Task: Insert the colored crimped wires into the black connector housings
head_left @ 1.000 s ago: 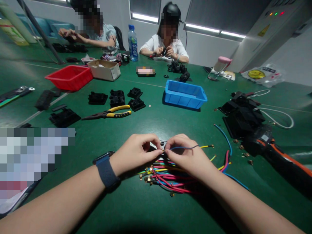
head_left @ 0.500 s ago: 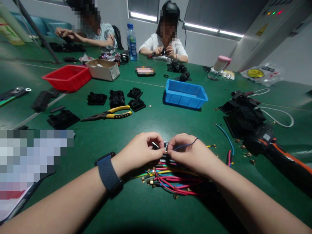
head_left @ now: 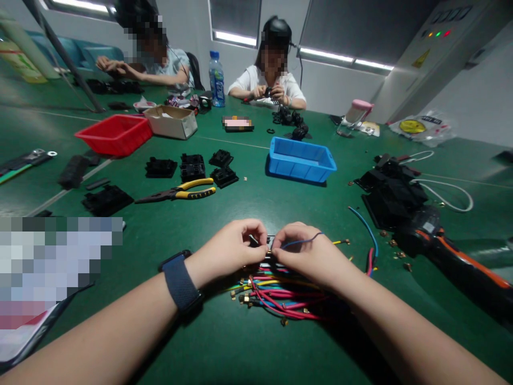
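My left hand (head_left: 230,247), with a dark watch band on its wrist, pinches thumb to forefinger. What it holds is hidden; a pale bit shows behind the thumb. Close beside it, my right hand (head_left: 315,251) pinches a thin blue wire (head_left: 303,240) that trails back over its knuckles. The fingertips of both hands nearly meet, with a small brass-coloured glint between them. Beneath lies a dark and pale part (head_left: 267,263), mostly covered by the hands. Nearer me spreads a bundle of red, yellow, blue and green wires (head_left: 292,306) with brass-coloured end terminals.
Long-nose pliers (head_left: 176,193) and several black plastic parts (head_left: 193,167) lie ahead on the left. Beyond are a red bin (head_left: 116,141), a carton (head_left: 176,127) and a blue bin (head_left: 300,168). A black-orange power tool (head_left: 452,256) lies right. Two people sit across the table.
The view has shifted slightly, so the table's things appear a little lower. Both hands keep their pinch at almost the same place.
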{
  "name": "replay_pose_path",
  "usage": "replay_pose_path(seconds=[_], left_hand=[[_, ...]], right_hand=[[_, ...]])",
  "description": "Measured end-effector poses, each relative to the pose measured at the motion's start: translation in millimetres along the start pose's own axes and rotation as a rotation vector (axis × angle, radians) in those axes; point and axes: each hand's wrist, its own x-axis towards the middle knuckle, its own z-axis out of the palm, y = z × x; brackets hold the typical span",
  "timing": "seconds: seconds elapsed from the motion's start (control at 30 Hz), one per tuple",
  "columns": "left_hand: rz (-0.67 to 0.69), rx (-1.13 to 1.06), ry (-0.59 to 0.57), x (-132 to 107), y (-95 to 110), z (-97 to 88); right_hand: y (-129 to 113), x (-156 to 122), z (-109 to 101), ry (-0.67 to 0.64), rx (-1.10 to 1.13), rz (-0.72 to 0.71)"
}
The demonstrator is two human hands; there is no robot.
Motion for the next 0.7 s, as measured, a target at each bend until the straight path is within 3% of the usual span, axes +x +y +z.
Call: replay_pose_path(seconds=[0.13,0.27,0.7], left_hand=[[0.037,0.042,0.061,-4,-8,1.4],[0.092,0.077,0.096,-7,-10,0.6],[0.228,0.365,0.156,-16,-1,1.5]], right_hand=[[5,-5,-10,-0.058,-0.029,-0.160],[10,-9,-17,0.003,-0.166,-0.293],[20,-15,-12,0.020,-0.227,-0.320]])
